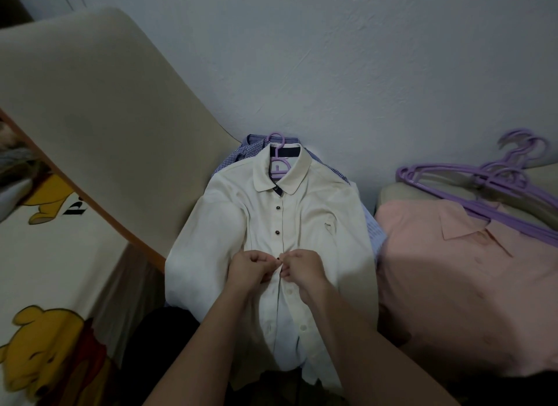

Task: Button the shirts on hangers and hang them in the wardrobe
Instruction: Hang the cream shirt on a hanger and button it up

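Observation:
A cream white shirt (314, 224) lies flat in front of me on a purple hanger (277, 161), collar toward the wall. Two dark buttons below the collar are fastened. My left hand (250, 268) and my right hand (302, 269) meet at the placket at mid-chest, each pinching an edge of the front around a third button. Pale buttons further down the placket sit on open fabric. Beneath the cream shirt lies a blue checked shirt (241, 156), mostly hidden.
A pink shirt (453, 278) is spread out at the right, with several purple hangers (495, 179) stacked above it. A beige cushioned panel (90, 103) leans at the left, beside a cartoon bear sheet (54, 269). The white wall (362, 58) is behind.

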